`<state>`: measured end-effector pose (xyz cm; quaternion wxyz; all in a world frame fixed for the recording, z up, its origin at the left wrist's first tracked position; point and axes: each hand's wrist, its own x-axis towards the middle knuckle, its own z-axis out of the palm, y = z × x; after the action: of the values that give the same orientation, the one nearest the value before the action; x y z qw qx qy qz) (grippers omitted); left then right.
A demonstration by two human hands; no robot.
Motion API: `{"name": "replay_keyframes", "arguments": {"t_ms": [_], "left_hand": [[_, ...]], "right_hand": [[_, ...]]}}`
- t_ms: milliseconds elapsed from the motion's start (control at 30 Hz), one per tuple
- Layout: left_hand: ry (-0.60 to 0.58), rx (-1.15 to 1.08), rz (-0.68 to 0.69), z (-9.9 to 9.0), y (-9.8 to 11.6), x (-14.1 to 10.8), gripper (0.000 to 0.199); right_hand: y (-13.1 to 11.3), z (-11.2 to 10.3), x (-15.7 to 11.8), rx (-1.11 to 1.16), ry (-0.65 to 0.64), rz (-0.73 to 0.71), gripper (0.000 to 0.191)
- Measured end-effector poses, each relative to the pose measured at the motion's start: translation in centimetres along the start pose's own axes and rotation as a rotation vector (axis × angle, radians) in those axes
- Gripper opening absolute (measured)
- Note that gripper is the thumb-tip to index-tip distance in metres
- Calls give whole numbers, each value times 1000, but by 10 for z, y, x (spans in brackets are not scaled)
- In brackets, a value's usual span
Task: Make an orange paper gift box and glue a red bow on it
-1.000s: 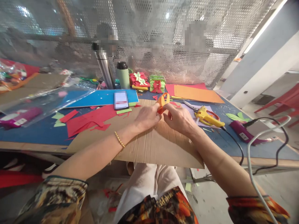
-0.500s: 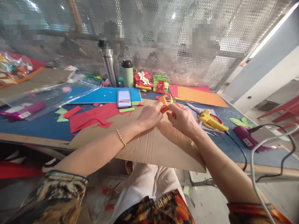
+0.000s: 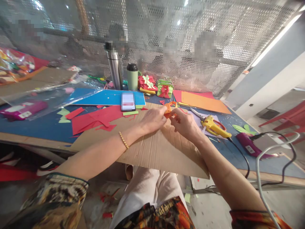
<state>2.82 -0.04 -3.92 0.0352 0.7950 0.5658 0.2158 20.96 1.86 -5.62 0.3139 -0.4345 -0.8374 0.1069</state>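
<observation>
Over the brown flat cardboard sheet point(image 3: 152, 152), left hand point(image 3: 153, 119) and right hand point(image 3: 186, 123) pinch the looped orange paper strip point(image 3: 168, 112); uneven pressure could crease it.

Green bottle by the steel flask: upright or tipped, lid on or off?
Upright, lid on: the green bottle stands straight, with its black lid covering the top.

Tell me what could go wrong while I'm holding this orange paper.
The orange paper, held between the left hand and right hand, might crease if squeezed. The scissors lie near the right hand, so their blades could nick it. The glue gun's black cord runs beside the right forearm and might snag.
</observation>
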Motion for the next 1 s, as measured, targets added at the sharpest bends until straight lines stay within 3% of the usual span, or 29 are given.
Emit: {"name": "replay_keyframes", "arguments": {"t_ms": [233,433,500,600,667,733,1000], "left_hand": [[63,-7,27,2,-5,2,25],[3,-6,30,-2,-2,2,32],[-8,11,24,-2,-2,2,33],[-19,99,44,1,-4,3,30],[-1,158,94,4,-7,4,28],[9,208,156,5,-9,4,26],[43,310,329,7,-3,-2,24]], "right_hand": [[-2,0,-1,124,-31,24,25],[-8,-1,-3,203,-59,81,26],[-8,-2,-4,184,-11,60,23],[-5,-4,-3,67,191,-19,18],[-2,-5,-2,-36,324,-74,16],[2,-5,-1,-130,367,-100,17],[-1,-4,-1,-385,153,15,19]]}}
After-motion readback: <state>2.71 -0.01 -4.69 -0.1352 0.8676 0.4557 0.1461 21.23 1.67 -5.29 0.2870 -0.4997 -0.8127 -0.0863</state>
